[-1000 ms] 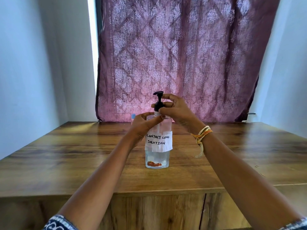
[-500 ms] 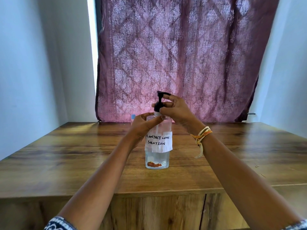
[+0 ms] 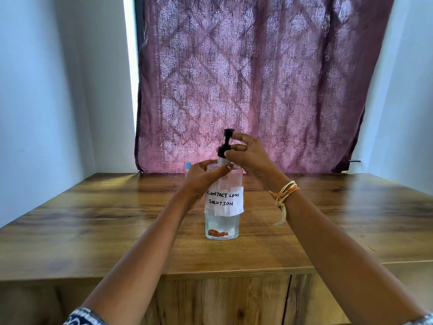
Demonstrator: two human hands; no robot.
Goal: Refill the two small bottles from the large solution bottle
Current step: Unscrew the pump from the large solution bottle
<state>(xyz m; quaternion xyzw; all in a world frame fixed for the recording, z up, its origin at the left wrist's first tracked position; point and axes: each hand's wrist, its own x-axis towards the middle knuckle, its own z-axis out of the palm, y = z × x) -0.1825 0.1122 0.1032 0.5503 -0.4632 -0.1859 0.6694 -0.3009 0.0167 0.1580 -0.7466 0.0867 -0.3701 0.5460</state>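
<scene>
Clear plastic forms the large solution bottle [image 3: 222,207], which stands upright near the middle of the brown wood-grain desk [image 3: 93,219], a little back from its front edge. A white paper label [image 3: 223,200] wraps its body, hand-lettered "CONTACT LENS SOLUTION". The lower part shows clear liquid, and something reddish-brown shows at the bottom; what it is cannot be told.

The left hand [image 3: 202,177] has its grip closed around the bottle's shoulder, fingers curled over the top of the body just under the neck. The right hand [image 3: 248,156] has its grip closed on the black pump head [image 3: 225,144]: thumb and fingers pinch the dark collar, with one finger reaching to the raised nozzle top. The pump stem stands upright above the neck.

Just behind the left hand, a small pale-blue cap [image 3: 188,165] shows at the far edge of the desk, against the curtain; the thing under it is hidden by the hand. A bunch of yellow, orange and white threads [image 3: 284,195] is tied round the right wrist, with loose ends hanging down.

A mauve patterned curtain [image 3: 257,78] hangs behind the desk, between pale blue-white walls [image 3: 46,90]. Cabinet doors [image 3: 210,301] of the same wood sit below the desk's front edge.
</scene>
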